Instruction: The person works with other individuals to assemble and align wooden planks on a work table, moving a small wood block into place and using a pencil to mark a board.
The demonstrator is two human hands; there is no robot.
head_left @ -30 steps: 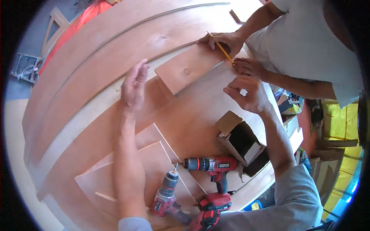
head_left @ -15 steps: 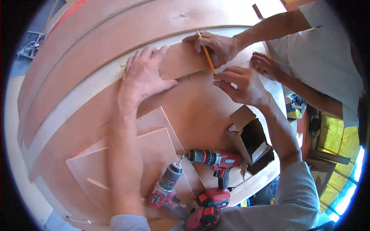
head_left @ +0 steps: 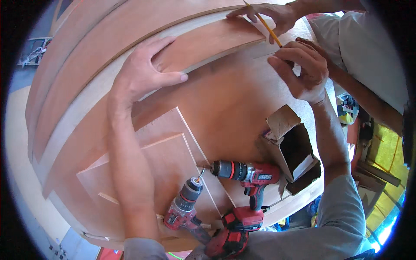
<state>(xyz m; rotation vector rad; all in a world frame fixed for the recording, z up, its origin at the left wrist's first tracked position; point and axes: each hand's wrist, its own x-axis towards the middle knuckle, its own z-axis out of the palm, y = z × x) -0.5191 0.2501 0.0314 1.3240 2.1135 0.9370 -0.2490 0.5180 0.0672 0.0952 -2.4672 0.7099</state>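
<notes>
My left hand (head_left: 145, 69) is spread over the left end of a curved plywood strip (head_left: 212, 43), thumb stretched along its near edge. At the upper right, my right hand (head_left: 303, 71) has its fingers curled at the blunt end of a yellow pencil (head_left: 268, 28), whose tip points up and left. Another person's hand (head_left: 273, 18) lies at the strip's right end, behind the pencil. Beneath the strip is a large curved plywood panel (head_left: 234, 95) with a pale band along it.
Two red-and-black cordless drills (head_left: 260, 173) (head_left: 184, 203) lie nearest me. Beside them stands an open, torn cardboard box (head_left: 284, 151). Flat plywood pieces (head_left: 169, 151) lie under my left forearm. The other person's second arm (head_left: 364, 97) is at the right.
The plywood strip shows more of its length now. My left hand has shifted left and slightly down; my right hand, the pencil and the other person's hand have moved up and right.
</notes>
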